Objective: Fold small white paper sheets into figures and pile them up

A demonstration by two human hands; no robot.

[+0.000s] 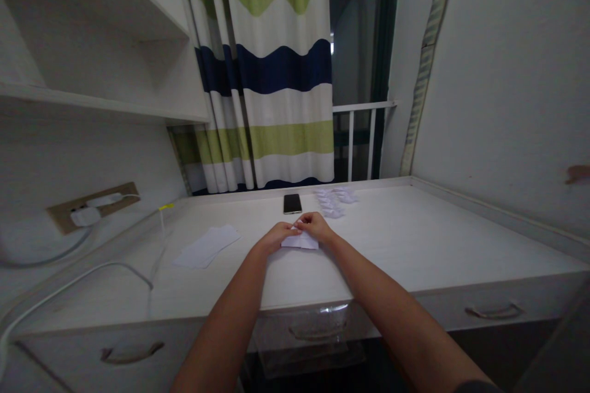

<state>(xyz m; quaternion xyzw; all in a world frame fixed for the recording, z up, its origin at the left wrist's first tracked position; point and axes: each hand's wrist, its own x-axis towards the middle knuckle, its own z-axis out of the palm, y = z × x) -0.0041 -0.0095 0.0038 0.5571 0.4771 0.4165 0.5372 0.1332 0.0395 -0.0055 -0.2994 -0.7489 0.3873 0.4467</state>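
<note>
Folded paper is placed on the desk, front centre; a phone is set behind it; paper pieces are piled behind and right; paper sheets are laid left; a curtain is hung beyond the desk.

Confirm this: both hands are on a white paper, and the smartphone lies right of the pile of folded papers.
Wrong: the head view shows the smartphone left of the pile of folded papers, not right. The left hand and right hand on the white paper stand.
</note>
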